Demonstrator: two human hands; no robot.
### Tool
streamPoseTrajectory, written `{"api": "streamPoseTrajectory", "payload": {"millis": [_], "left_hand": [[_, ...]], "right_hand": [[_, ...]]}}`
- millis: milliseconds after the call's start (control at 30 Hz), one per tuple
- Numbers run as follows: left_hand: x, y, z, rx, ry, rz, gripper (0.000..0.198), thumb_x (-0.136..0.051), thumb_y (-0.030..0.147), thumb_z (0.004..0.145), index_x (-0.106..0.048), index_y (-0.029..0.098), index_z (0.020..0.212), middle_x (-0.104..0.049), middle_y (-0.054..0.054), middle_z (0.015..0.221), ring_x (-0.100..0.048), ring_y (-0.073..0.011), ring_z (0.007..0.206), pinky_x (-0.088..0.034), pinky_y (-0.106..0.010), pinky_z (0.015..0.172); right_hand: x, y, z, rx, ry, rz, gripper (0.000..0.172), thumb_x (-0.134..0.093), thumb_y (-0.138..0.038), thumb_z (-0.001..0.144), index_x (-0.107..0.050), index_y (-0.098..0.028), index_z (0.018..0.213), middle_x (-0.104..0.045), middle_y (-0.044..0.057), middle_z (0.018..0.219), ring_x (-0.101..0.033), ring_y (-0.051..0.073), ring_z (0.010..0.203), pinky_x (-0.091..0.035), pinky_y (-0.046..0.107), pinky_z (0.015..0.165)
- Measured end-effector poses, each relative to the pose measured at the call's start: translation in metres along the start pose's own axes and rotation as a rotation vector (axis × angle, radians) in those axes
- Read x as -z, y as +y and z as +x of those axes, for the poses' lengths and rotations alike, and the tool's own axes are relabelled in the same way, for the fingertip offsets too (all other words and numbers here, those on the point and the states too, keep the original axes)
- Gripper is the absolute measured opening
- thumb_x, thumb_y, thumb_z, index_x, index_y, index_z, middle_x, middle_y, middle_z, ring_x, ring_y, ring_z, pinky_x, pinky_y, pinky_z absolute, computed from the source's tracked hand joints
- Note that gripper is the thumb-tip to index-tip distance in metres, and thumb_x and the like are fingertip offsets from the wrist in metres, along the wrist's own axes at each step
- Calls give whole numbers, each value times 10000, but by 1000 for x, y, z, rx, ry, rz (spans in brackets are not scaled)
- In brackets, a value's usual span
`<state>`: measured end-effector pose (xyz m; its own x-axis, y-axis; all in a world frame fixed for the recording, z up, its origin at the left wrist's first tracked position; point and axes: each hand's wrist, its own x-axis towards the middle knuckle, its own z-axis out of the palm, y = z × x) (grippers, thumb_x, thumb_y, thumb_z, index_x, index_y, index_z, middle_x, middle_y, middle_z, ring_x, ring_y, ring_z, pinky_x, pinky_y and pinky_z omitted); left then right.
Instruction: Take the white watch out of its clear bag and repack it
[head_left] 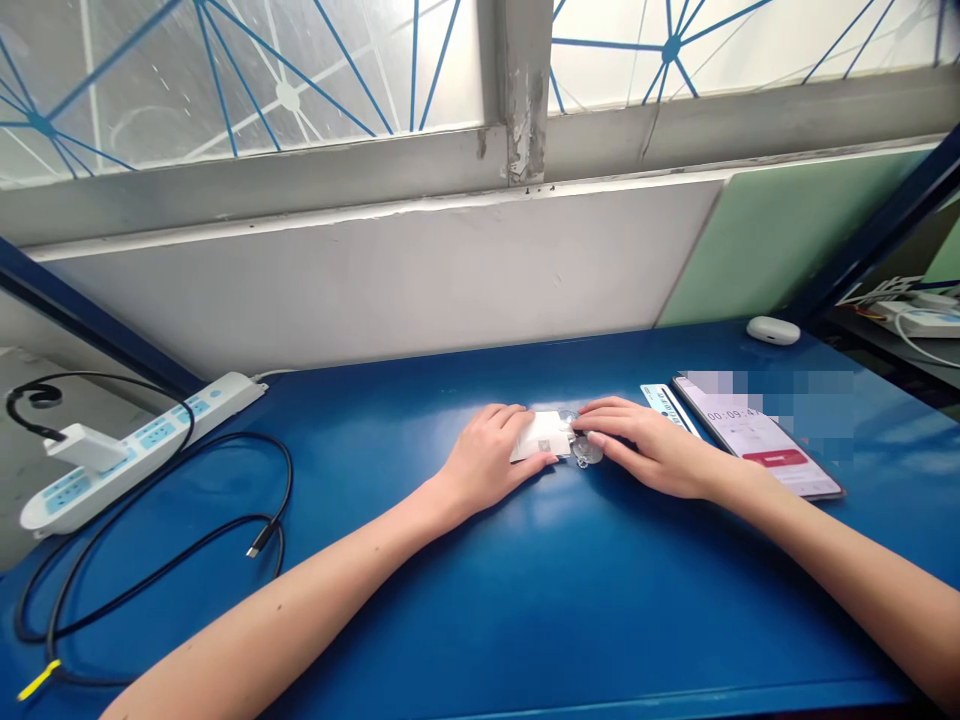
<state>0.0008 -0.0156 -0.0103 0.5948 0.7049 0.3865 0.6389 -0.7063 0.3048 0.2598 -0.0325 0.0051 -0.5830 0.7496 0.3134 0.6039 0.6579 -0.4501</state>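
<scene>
On the blue table, the left hand clasps a white card while the right hand reaches a small clear piece, whether pinching I can't tell.

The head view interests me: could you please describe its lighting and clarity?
In the head view, the right window looks very bright, pale reflections mark the blue tabletop near the left hand, and square pixelation covers part of the smartphone.
</scene>
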Motion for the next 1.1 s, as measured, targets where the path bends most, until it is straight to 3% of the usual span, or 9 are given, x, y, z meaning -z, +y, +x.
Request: {"api": "streamPoseTrajectory", "payload": {"millis": [167, 433, 567, 667, 833, 967, 1100], "left_hand": [[0, 0, -1, 10, -9, 7, 419, -627, 521, 893, -616, 190, 1149, -676, -115, 1208, -616, -299, 1138, -508, -454, 963], [0, 0, 0, -6, -65, 34, 459, -604, 509, 914, -593, 167, 1220, -644, -134, 1277, -591, -302, 1186, -483, -455, 1002], [2, 1, 1, -21, -237, 88, 590, -467, 494, 989, -419, 124, 1445, -434, -180, 1505, -382, -340, 1410, -343, -513, 1127], [6, 3, 1, -11, -335, 96, 636, -365, 508, 1016, -303, 120, 1516, -307, -179, 1575, -238, -341, 1478, -279, -528, 1161], [8, 4, 1, -7, -365, 115, 664, -342, 524, 1016, -276, 103, 1526, -261, -173, 1594, -183, -323, 1495, -218, -506, 1194], [7, 4, 1, -1, -382, 133, 679, -296, 555, 1018, -264, 112, 1531, -243, -157, 1603, -167, -308, 1501, -202, -485, 1204], [7, 4, 1, -1, -374, 141, 683, -270, 569, 1019, -260, 118, 1533, -239, -153, 1605, -170, -306, 1501, -200, -476, 1206]], "right_hand": [[3, 1, -2, -130, 5, 86, 423, -380, -375, 1014, -555, -258, 1381, -689, 80, 1268, -640, 284, 1169, -521, 474, 990], [-8, -11, -6, -184, -81, 224, 592, -322, -431, 1028, -169, -267, 1575, -652, 84, 1328, -607, 261, 1221, -491, 478, 1011], [-3, -11, -5, -195, -105, 215, 564, -338, -432, 1024, -237, -289, 1560, -650, 62, 1339, -613, 268, 1215, -497, 470, 1004], [1, -9, -2, -150, -109, 179, 513, -415, -429, 1003, -406, -271, 1490, -659, 63, 1327, -624, 269, 1200, -520, 428, 981], [1, 0, 1, -130, 113, -87, 342, -485, -365, 969, -659, -202, 1215, -724, 118, 1181, -672, 301, 1089, -548, 467, 919], [-3, 2, 1, -164, 112, -120, 309, -474, -340, 972, -685, -194, 1144, -752, 110, 1102, -713, 282, 978, -575, 447, 852], [-7, -4, 0, -123, 94, 8, 333, -505, -331, 963, -612, -214, 1255, -728, 87, 1181, -698, 249, 1042, -570, 391, 884]]}}
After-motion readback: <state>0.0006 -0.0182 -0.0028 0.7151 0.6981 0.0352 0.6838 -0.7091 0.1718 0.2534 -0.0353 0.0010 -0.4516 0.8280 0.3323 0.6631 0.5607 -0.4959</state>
